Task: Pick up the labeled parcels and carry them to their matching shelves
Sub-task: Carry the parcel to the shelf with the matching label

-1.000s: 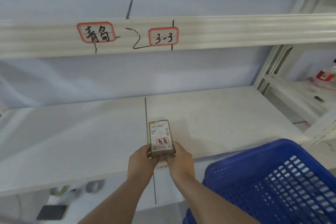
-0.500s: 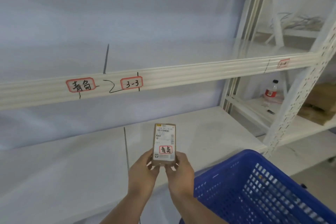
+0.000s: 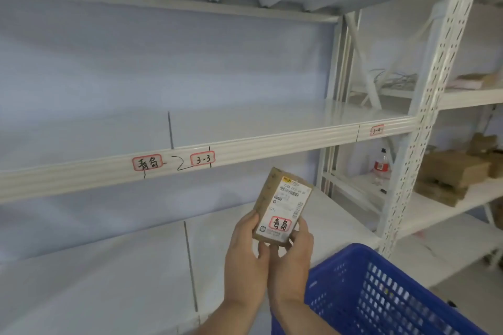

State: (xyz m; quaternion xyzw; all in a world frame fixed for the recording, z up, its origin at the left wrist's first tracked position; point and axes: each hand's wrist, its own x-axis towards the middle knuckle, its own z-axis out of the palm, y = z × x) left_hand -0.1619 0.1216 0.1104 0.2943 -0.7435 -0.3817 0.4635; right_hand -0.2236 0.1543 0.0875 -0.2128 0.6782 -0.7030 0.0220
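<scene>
Parcel held in both hands before white shelving.

The left hand (image 3: 246, 249) and right hand (image 3: 295, 253) both grip the lower end of a small brown parcel (image 3: 283, 202), tilted, its red-bordered label (image 3: 280, 223) facing the camera. It is in the air, above the lower shelf (image 3: 109, 275). The shelf edge (image 3: 272, 145) above carries a matching red-bordered tag (image 3: 147, 163) and a "3-3" tag (image 3: 202, 158). A blue basket (image 3: 381, 296) sits at lower right.

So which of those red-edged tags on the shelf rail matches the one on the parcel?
The leftmost tag: handwritten characters like the parcel label's. The others read 3-3 or are blurred.
</scene>
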